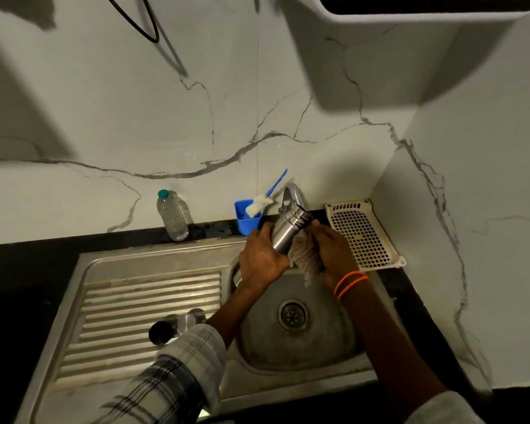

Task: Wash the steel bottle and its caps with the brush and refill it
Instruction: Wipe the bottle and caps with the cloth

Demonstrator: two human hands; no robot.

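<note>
My left hand (262, 255) grips the steel bottle (289, 229) by its lower part, over the sink bowl (318, 341). The bottle tilts with its open neck up and to the right, just under the tap (291, 194). My right hand (331, 252) holds a pale mesh scrubber (303, 258) against the bottle's side. The blue-handled brush (262, 203) with white bristles stands in a blue holder (247, 220) behind the sink. Two caps, a dark one (160, 332) and a steel one (186, 322), lie on the drainboard (120, 301), partly hidden by my left sleeve.
A clear plastic water bottle (172, 215) with a green cap stands on the black counter at the back left. A cream perforated tray (363, 234) lies in the right corner beside the sink. Marble-patterned walls close in behind and on the right.
</note>
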